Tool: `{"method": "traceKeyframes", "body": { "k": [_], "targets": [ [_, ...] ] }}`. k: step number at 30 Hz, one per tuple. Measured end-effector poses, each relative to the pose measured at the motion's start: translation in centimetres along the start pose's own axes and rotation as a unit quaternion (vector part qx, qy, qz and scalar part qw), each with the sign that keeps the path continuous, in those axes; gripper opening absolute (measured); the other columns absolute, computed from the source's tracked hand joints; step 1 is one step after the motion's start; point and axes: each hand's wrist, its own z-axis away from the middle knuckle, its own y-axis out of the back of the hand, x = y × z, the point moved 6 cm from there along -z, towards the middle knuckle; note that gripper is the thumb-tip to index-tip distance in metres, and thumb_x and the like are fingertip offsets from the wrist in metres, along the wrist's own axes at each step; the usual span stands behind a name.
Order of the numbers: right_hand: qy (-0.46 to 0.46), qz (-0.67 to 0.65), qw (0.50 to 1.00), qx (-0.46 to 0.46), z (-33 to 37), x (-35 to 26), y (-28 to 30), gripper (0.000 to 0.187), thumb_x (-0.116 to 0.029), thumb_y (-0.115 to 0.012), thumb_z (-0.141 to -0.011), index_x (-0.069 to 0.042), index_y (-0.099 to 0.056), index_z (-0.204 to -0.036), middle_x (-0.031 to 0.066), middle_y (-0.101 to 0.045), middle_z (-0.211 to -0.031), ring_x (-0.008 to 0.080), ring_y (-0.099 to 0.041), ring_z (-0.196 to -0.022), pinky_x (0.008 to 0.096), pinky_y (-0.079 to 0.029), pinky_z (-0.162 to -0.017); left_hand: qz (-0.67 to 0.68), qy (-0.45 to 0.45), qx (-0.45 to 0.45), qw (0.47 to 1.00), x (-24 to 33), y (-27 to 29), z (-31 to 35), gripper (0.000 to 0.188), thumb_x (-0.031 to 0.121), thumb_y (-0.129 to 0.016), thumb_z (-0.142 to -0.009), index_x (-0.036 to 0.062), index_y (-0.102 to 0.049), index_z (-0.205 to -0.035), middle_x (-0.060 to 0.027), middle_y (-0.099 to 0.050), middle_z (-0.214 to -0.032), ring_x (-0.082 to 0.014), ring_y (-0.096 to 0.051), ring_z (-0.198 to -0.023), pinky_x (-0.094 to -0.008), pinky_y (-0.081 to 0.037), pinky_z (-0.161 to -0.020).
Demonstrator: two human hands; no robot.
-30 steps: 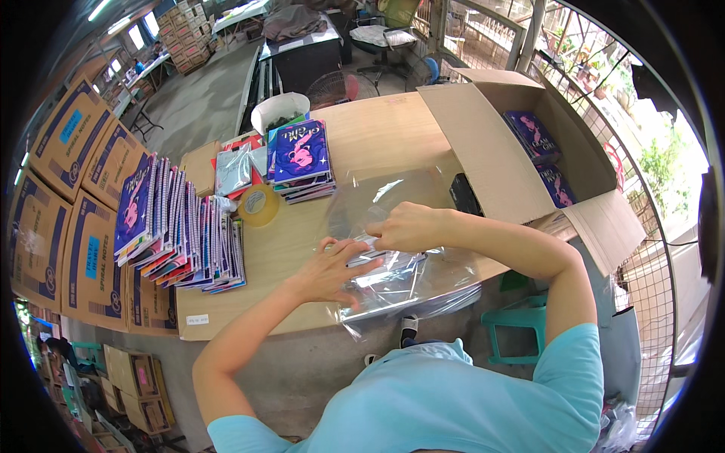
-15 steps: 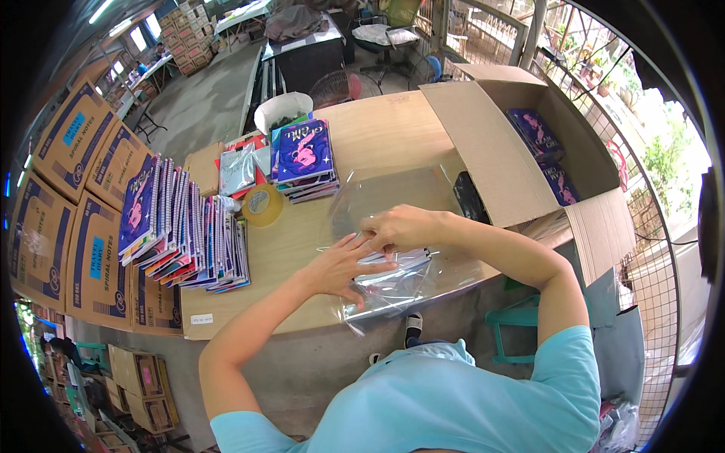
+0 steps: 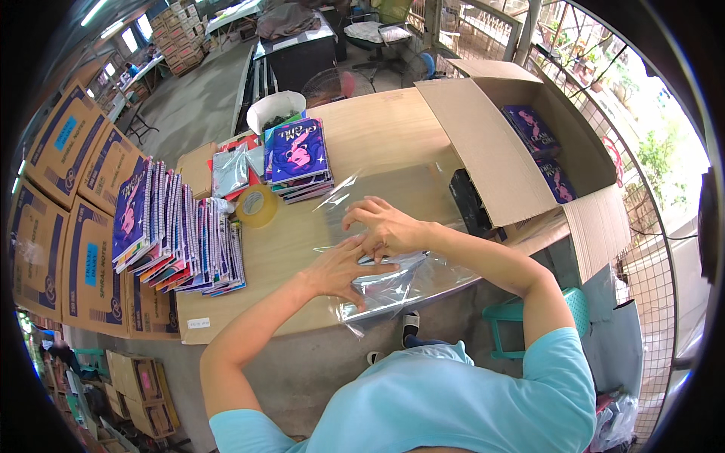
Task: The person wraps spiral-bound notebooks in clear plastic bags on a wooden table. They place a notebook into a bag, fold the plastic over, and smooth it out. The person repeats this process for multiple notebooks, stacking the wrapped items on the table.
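My left hand lies spread and open on a clear plastic wrapper that covers a stack of notebooks near the front edge of the table. Only the pale page edges of that stack show through the film. My right hand is just beyond and partly over the left fingertips; its fingers are bent but apart, with the thumb low against the film. Past the hands, a loose clear plastic sheet lies flat on the wooden table. What lies under the right fingertips is hidden.
A row of spiral notebooks leans at the left, beside stacked cartons. Purple-covered notebooks, a yellow tape roll and a white bin stand farther back. An open carton sits right, near a green stool.
My right hand has lifted slightly and its fingers have spread away from the left fingertips. The left hand stays pressed on the wrapper. The view has shifted a little.
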Motion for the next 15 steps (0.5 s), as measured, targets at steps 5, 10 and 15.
{"method": "traceKeyframes", "body": {
  "k": [5, 10, 15],
  "targets": [
    [-0.116, -0.058, 0.983, 0.132, 2.9, 1.7, -1.4, 0.087, -0.019, -0.085, -0.056, -0.022, -0.051, -0.136, 0.0154, -0.036, -0.140, 0.0384, -0.038, -0.129, 0.0510, -0.042, -0.100, -0.095, 0.020, -0.025, 0.995, -0.3, -0.4, 0.1, 0.097, 0.065, -0.075, -0.051, 0.0456, -0.041, -0.140, -0.0064, -0.037, -0.146, -0.0328, -0.030, -0.137, -0.0572, -0.019, -0.113],
    [-0.306, -0.092, 0.944, 0.078, 3.5, 2.8, -1.2, 0.131, -0.027, -0.090, -0.054, -0.027, -0.003, -0.152, 0.0218, -0.032, -0.139, 0.0461, -0.053, -0.110, 0.0501, -0.050, -0.090, -0.127, 0.043, 0.158, 0.978, 0.0, -0.9, 2.4, 0.088, 0.083, -0.057, -0.059, 0.0430, -0.047, -0.137, -0.0074, -0.031, -0.152, -0.0326, -0.022, -0.143, -0.0634, 0.000, -0.113],
    [-0.376, -0.116, 0.918, 0.041, 3.9, 4.2, -2.2, 0.127, -0.031, -0.089, -0.057, -0.020, -0.006, -0.153, 0.0286, -0.038, -0.133, 0.0452, -0.054, -0.109, 0.0463, -0.048, -0.093, -0.081, 0.123, 0.258, 0.955, 0.4, -0.8, 3.4, 0.082, 0.089, -0.041, -0.067, 0.0406, -0.055, -0.131, -0.0069, -0.025, -0.155, -0.0292, -0.009, -0.147, -0.0640, 0.009, -0.111]
  ]
}}
